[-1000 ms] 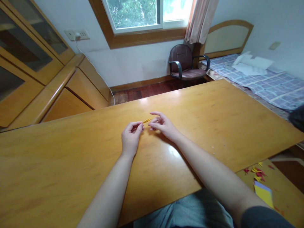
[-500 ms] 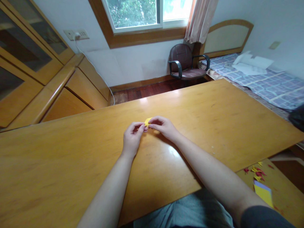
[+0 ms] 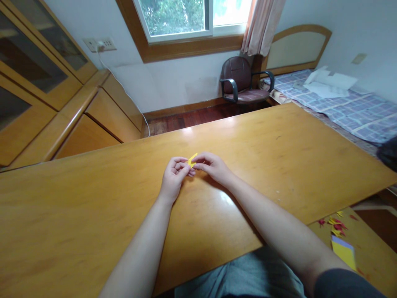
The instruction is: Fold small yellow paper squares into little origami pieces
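A small piece of folded yellow paper (image 3: 192, 161) is pinched between my two hands, just above the wooden table (image 3: 102, 198). My left hand (image 3: 175, 176) grips its left side between thumb and fingers. From the right, my right hand (image 3: 214, 166) holds the other side with thumb and forefinger. One thin yellow point sticks up between the hands. The fingertips cover the rest of the paper, so its full shape cannot be made out.
At the lower right, a lower surface (image 3: 375, 248) bears several small red and yellow folded papers (image 3: 338, 227) and a stack of paper sheets (image 3: 344, 253). Beyond the table stand an armchair (image 3: 237, 78), a bed (image 3: 356, 111) and a wooden cabinet (image 3: 89, 136).
The yellow paper has turned between my fingers; a narrow point now stands up where a broader flap showed. My left fingers have shifted their grip slightly. My right hand has barely moved.
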{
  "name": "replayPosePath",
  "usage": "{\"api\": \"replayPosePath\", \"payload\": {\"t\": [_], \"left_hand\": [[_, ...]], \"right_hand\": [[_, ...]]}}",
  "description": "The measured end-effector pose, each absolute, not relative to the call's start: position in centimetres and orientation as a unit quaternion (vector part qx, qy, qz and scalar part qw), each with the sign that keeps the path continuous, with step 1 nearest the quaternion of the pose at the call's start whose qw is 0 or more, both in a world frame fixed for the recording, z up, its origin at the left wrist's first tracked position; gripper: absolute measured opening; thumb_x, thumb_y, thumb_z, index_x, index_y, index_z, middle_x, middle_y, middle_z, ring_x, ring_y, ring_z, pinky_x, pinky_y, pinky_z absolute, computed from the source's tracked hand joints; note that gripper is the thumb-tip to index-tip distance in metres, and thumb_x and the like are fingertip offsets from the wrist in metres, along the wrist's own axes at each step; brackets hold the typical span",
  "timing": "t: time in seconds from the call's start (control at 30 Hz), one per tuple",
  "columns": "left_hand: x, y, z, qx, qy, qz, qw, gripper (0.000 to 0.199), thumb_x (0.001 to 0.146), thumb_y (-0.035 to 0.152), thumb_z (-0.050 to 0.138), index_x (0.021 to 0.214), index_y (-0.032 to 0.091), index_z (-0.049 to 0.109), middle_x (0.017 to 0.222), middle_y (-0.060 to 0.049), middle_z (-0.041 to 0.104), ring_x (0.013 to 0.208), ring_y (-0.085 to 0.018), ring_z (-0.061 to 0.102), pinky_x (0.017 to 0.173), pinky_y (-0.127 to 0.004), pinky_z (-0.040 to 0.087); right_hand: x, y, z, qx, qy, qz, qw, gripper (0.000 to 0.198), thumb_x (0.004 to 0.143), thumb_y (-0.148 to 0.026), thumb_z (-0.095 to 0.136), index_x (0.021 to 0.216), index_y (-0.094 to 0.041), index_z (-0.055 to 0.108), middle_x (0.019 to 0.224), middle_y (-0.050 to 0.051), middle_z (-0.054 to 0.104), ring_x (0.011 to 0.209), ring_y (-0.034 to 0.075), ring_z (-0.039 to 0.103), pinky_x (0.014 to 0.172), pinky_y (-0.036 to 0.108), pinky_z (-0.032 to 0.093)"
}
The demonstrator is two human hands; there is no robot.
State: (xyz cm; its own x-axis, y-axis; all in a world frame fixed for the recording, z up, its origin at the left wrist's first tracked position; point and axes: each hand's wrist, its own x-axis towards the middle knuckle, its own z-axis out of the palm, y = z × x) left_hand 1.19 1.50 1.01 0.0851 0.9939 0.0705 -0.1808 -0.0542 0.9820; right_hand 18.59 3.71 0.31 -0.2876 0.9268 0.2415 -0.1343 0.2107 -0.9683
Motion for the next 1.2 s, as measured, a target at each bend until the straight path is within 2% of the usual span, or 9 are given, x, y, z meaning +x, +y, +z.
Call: {"api": "replayPosePath", "payload": {"t": [0.2, 0.47, 1.2], "left_hand": [[1.0, 1.5, 1.0, 0.477, 0.393, 0.523, 0.587, 0.034, 0.08, 0.029, 0.074, 0.104, 0.02, 0.052, 0.071, 0.003, 0.069, 0.061, -0.013, 0.067, 0.061, -0.025, 0.055], [1.0, 1.5, 1.1, 0.467, 0.392, 0.532, 0.587, 0.037, 0.078, 0.028, 0.075, 0.104, 0.02, 0.052, 0.069, 0.005, 0.067, 0.058, -0.012, 0.066, 0.06, -0.024, 0.054], [0.9, 1.5, 1.0, 0.494, 0.398, 0.511, 0.58, 0.036, 0.078, 0.032, 0.075, 0.104, 0.02, 0.052, 0.073, 0.001, 0.071, 0.06, -0.013, 0.067, 0.06, -0.025, 0.055]], "right_hand": [[18.9, 3.5, 0.8, -0.319, -0.662, 0.472, 0.487, 0.009, 0.084, -0.024, 0.07, 0.091, -0.019, 0.074, 0.09, 0.002, 0.072, 0.087, 0.016, 0.066, 0.084, 0.03, 0.05], [19.0, 3.4, 1.0, -0.319, -0.671, 0.464, 0.483, 0.011, 0.085, -0.026, 0.07, 0.093, -0.021, 0.074, 0.093, 0.003, 0.072, 0.09, 0.017, 0.066, 0.087, 0.032, 0.05], [19.0, 3.4, 1.4, -0.311, -0.722, 0.378, 0.49, 0.009, 0.088, -0.021, 0.063, 0.082, -0.021, 0.069, 0.085, 0.003, 0.064, 0.084, 0.017, 0.059, 0.081, 0.03, 0.048]]}}
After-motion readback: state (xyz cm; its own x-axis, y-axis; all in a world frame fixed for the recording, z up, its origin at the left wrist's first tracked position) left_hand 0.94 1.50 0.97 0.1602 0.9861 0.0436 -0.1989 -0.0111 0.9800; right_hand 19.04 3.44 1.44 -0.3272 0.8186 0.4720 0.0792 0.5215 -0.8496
